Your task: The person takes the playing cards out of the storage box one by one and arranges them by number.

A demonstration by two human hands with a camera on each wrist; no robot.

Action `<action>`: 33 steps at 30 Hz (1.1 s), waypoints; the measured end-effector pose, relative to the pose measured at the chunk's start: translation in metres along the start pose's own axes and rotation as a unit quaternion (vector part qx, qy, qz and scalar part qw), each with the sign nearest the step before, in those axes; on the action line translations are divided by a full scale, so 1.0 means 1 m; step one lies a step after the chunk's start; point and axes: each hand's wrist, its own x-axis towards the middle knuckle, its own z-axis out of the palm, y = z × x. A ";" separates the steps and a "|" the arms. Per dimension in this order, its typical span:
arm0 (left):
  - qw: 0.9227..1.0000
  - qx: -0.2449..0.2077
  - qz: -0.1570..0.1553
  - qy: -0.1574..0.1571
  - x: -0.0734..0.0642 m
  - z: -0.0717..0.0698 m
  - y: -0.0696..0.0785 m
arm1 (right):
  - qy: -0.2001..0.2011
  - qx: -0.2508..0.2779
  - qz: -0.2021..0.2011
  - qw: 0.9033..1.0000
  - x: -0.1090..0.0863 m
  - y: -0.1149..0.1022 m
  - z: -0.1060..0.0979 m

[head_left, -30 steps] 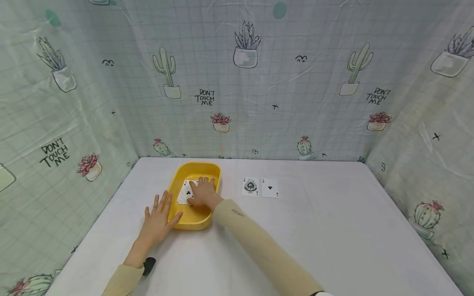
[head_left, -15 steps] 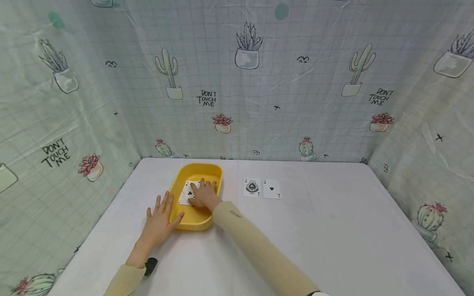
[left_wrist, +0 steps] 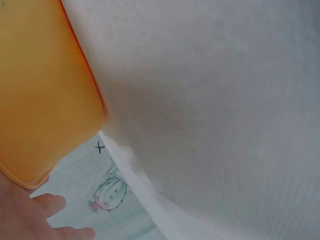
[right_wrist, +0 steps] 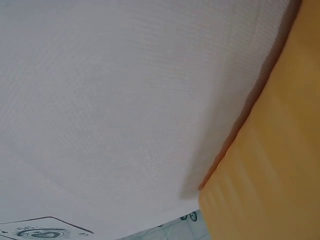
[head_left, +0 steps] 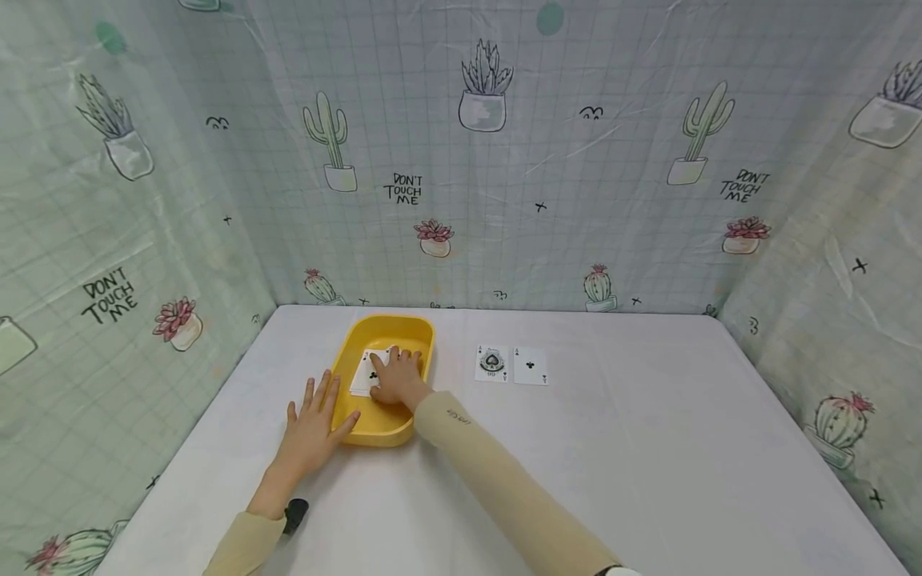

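Note:
A yellow tray stands on the white table, holding a small pile of playing cards; a three of clubs seems to be on top. My right hand reaches over the tray's right side, its spread fingers resting on the cards and partly covering them. My left hand lies with fingers spread against the tray's left rim. In the left wrist view, left-hand fingers show beside the tray wall. The right wrist view has the tray's outer wall, with the right hand out of sight.
Right of the tray, an ace of spades and an ace of clubs lie face up side by side. A dark object is at the left wrist. A cactus-print curtain surrounds the table's back and sides.
The cards under my right hand have shifted slightly and look less fanned out. My left hand keeps its place on the tray. The head view has moved a little.

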 end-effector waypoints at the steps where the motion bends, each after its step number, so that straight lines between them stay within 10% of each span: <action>1: 1.000 0.000 0.000 0.000 0.000 0.000 0.000 | -0.001 0.002 0.000 1.000 0.000 0.000 0.000; 33: 1.000 0.004 -0.009 -0.012 0.002 0.000 0.000 | 0.026 0.035 -0.082 0.996 0.000 0.016 -0.010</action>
